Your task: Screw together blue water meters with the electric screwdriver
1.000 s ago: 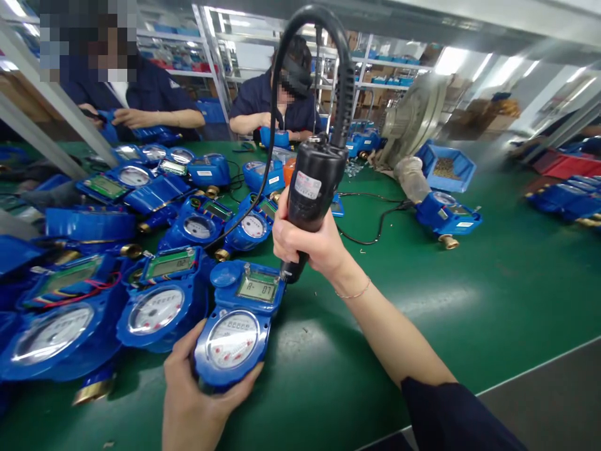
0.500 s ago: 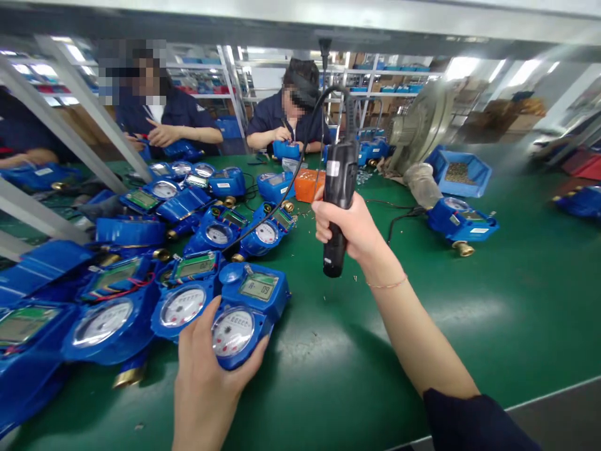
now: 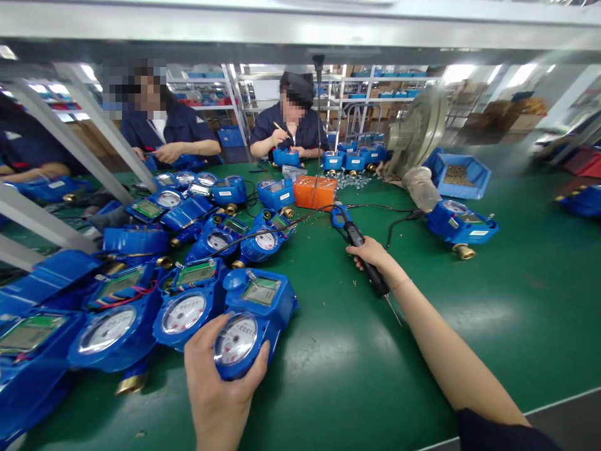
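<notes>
My left hand [image 3: 216, 391] grips the near end of a blue water meter [image 3: 253, 313] with a round dial and a green display, lying on the green table [image 3: 357, 369]. My right hand [image 3: 373, 254] is stretched out to the right of the meter, its fingers closed round a black electric screwdriver [image 3: 361, 254] that lies low over the table with its bit pointing toward me. The screwdriver's black cable [image 3: 277, 228] runs left across the table.
Many more blue meters [image 3: 117, 326] crowd the left of the table. An orange box [image 3: 314, 191], a single meter [image 3: 457, 222], a blue bin of small parts [image 3: 457, 172] and a fan [image 3: 417, 128] stand further back. Two people [image 3: 291, 125] work across the table.
My right hand has lowered the screwdriver from upright above the meter down to the table, away to the right. My left hand stays on the meter.
</notes>
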`<action>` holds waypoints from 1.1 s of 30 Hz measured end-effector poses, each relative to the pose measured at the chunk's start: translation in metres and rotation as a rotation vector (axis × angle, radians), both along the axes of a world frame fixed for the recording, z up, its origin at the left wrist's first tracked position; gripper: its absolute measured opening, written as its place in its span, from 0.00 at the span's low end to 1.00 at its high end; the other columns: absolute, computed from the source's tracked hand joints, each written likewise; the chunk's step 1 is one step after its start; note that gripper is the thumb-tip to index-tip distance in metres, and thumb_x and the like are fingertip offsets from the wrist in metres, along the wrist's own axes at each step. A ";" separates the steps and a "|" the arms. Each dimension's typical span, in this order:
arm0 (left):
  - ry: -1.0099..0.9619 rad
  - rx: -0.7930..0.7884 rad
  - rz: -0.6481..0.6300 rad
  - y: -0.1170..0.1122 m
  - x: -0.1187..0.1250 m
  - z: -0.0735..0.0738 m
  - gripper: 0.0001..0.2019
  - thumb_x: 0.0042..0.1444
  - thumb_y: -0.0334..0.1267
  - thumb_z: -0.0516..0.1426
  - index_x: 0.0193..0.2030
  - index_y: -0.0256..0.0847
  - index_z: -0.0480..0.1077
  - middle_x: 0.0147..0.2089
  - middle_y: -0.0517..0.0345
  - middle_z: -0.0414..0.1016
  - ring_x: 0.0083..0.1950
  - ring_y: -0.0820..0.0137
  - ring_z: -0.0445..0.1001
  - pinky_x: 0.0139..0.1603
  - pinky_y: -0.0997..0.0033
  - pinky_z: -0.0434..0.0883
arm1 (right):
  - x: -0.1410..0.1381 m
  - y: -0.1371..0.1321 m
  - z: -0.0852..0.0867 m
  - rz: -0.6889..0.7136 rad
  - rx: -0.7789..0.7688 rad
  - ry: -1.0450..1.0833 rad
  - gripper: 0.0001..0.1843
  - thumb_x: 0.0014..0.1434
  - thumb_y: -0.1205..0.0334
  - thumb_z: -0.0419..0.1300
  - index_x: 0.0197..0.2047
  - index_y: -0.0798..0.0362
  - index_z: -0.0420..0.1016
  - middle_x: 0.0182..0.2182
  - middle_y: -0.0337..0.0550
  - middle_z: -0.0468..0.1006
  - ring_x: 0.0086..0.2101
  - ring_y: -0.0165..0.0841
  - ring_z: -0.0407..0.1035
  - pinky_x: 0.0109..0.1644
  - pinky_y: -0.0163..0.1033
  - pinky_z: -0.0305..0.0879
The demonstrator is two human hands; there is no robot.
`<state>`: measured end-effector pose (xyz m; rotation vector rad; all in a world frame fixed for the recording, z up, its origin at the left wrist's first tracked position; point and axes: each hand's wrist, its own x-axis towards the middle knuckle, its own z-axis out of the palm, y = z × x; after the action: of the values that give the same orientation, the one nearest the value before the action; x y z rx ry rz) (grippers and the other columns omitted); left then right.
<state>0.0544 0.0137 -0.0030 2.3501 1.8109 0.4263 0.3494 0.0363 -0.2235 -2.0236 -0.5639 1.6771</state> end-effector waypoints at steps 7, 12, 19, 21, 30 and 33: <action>-0.029 -0.425 0.033 0.015 -0.025 0.021 0.35 0.54 0.54 0.59 0.65 0.46 0.55 0.65 0.50 0.56 0.65 0.57 0.58 0.66 0.53 0.59 | 0.009 -0.012 -0.004 0.270 0.011 -0.472 0.23 0.56 0.52 0.63 0.46 0.63 0.69 0.46 0.62 0.67 0.49 0.55 0.63 0.49 0.54 0.64; -0.275 -0.874 0.371 0.033 -0.028 0.033 0.31 0.59 0.58 0.54 0.65 0.50 0.54 0.66 0.57 0.59 0.66 0.64 0.60 0.66 0.65 0.61 | -0.025 -0.022 0.049 0.233 0.327 -0.673 0.24 0.60 0.54 0.60 0.54 0.62 0.68 0.50 0.59 0.63 0.53 0.49 0.57 0.57 0.52 0.58; -0.592 -1.278 0.566 0.059 -0.008 0.033 0.42 0.52 0.48 0.64 0.69 0.49 0.46 0.66 0.52 0.59 0.58 0.62 0.69 0.55 0.70 0.72 | -0.123 -0.042 0.116 0.014 0.202 1.132 0.48 0.51 0.37 0.65 0.64 0.56 0.52 0.50 0.56 0.70 0.45 0.40 0.71 0.52 0.49 0.68; -0.628 -1.258 0.548 0.061 -0.002 0.034 0.44 0.50 0.45 0.66 0.69 0.50 0.46 0.67 0.52 0.57 0.59 0.61 0.69 0.53 0.70 0.73 | -0.135 -0.043 0.124 -0.168 0.194 1.146 0.50 0.44 0.43 0.71 0.61 0.58 0.54 0.50 0.57 0.70 0.45 0.40 0.71 0.55 0.50 0.67; -0.181 -0.728 -0.232 0.073 -0.008 0.022 0.48 0.52 0.37 0.63 0.72 0.54 0.38 0.71 0.59 0.50 0.69 0.64 0.54 0.69 0.66 0.54 | -0.096 -0.034 0.141 0.051 0.927 0.449 0.46 0.39 0.63 0.75 0.59 0.49 0.57 0.54 0.43 0.67 0.53 0.35 0.65 0.57 0.37 0.64; -0.027 -0.504 -0.410 0.073 -0.022 0.001 0.40 0.60 0.34 0.55 0.73 0.52 0.36 0.66 0.56 0.58 0.65 0.66 0.61 0.67 0.64 0.59 | -0.101 -0.037 0.127 0.148 1.181 0.143 0.43 0.47 0.68 0.71 0.62 0.42 0.56 0.57 0.41 0.65 0.57 0.34 0.61 0.63 0.39 0.59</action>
<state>0.0323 0.0863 -0.0021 2.2386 1.1897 -0.0496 0.2482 -0.0011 -0.0962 -1.0012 -1.2763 1.0668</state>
